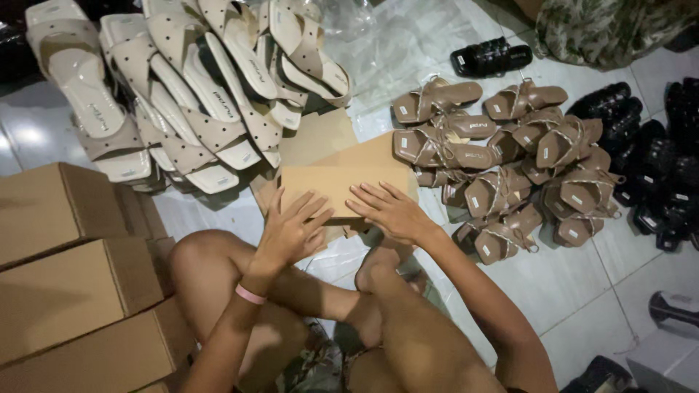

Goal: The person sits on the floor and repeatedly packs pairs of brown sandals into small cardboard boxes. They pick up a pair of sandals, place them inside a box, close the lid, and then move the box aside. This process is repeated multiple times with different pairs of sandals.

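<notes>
Head view, looking straight down on a pale tiled floor [619, 291] where a person sits with bare knees drawn up. Biggest on the left is a stack of closed brown cardboard boxes [65, 284], cut off by the left and bottom edges, so their count is unclear. Above them lies a heap of beige dotted sandals [189, 87], its top cropped by the frame. To the right sits a pile of brown strappy sandals [510, 160], and further right a row of black sandals [655, 167] too dark to make out in detail, partly running off the edge. Crumpled clear plastic [408, 51] spreads at the top. At centre, just ahead of the knees, rests a flat tan cardboard box [335, 182], plain and unprinted on the face that shows; more cardboard lies beneath it and its near edge is hidden by the hands. Left hand [287, 233], with a pink band on the wrist, lies spread on the box's lower left corner; right hand [389, 211] presses flat on its lower right edge. Both have fingers extended, gripping nothing.
</notes>
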